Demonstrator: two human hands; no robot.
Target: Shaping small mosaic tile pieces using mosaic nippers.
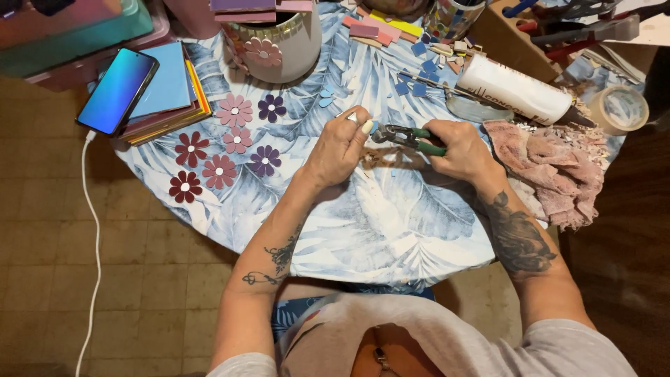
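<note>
Hidden: the tile chip in your left fingertips is mostly covered; its shape is hard to tell.
Cut off: the pot at 12 o'clock and the tape roll at 2 o'clock run out of view or into clutter.
Left hand: fingers pinched shut on the chip, at table centre.
Right hand: closed around the nippers, green handles in your fist, jaws touching the chip.
Flowers: lying at 9 o'clock, well apart from your hands.
Phone: at 10 o'clock, on a stack of sheets.
</note>
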